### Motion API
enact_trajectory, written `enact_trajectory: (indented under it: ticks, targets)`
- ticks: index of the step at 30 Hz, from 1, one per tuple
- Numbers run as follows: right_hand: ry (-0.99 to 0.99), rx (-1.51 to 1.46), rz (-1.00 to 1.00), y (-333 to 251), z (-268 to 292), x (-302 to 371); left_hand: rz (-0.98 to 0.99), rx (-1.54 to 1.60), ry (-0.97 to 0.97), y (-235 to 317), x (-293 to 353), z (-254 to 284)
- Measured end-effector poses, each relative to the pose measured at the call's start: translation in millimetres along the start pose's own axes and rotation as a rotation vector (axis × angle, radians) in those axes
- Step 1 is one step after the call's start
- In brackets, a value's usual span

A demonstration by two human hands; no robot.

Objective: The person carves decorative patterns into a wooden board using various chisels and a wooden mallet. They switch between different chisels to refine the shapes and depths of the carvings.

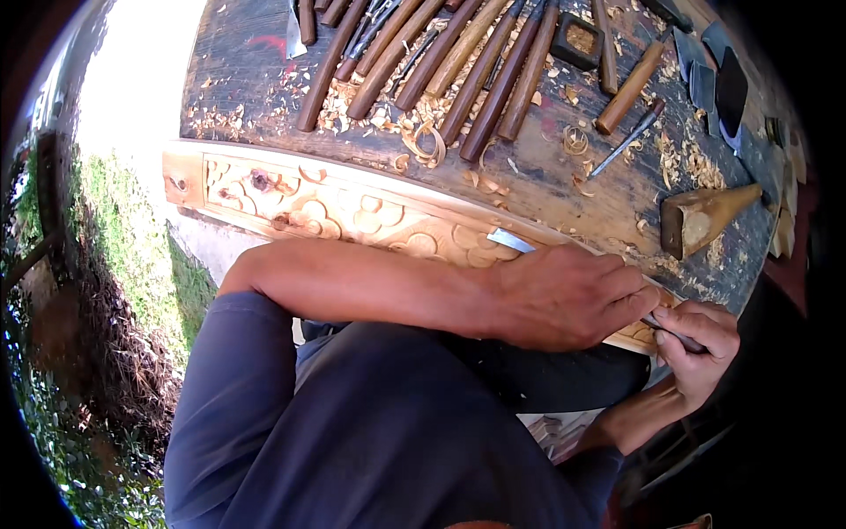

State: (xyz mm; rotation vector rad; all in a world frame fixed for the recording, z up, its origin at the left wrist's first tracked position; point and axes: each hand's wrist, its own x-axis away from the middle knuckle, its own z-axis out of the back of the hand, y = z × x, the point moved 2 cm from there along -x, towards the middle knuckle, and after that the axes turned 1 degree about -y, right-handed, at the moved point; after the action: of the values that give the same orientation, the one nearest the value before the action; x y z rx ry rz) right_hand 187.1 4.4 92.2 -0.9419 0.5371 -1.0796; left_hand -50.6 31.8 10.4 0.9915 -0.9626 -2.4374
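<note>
A long pale wooden board carved with flowers and scrolls lies along the near edge of the workbench. My left forearm crosses over it. Near the board's right end, my left hand is closed, its curled fingers at the metal shaft of a carving chisel. My right hand is wrapped round the chisel's dark handle. The chisel's cutting end is hidden by my left hand. A flat metal blade shows past the left hand's far side, over the carving; whether that hand holds it, I cannot tell.
Several wooden-handled chisels lie in a row across the workbench among curled shavings. At the right are a wooden mallet, a slim pointed tool, a dark square box and grey flat stones. Grass lies left of the bench.
</note>
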Motion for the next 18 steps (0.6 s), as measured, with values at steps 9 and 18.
enact_trajectory:
  ticks: [9, 18]
  targets:
    - [-0.004, -0.003, -0.009, -3.6, -4.3, -8.3, 0.057, -0.009, 0.064, 1.0, 3.4, 0.8]
    - [-0.023, -0.045, -0.048, -4.8, -12.5, -17.7, 0.122, -0.092, 0.160, 1.2, 5.4, 3.2]
